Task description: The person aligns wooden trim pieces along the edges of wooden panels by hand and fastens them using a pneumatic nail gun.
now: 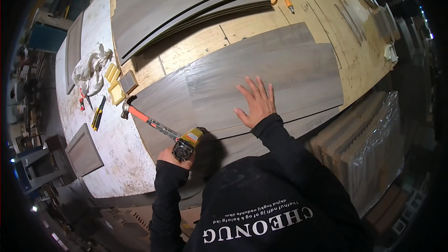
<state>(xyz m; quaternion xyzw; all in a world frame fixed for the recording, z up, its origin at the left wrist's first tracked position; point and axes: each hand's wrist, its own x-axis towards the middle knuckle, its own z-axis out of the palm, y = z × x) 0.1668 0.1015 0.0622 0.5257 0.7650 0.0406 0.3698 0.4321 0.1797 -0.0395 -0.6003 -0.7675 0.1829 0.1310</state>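
Well, L hand grips tool nr surface front edge; swing cd knock hammer; R hand open on panel.

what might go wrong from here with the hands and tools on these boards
The right hand lies spread on the grey panel, so it could be struck if the yellow-and-black tool in the left hand slipped or swung that way.

The hammer has its handle running right up to that tool, so a careless move might knock it and perhaps mark the wood.
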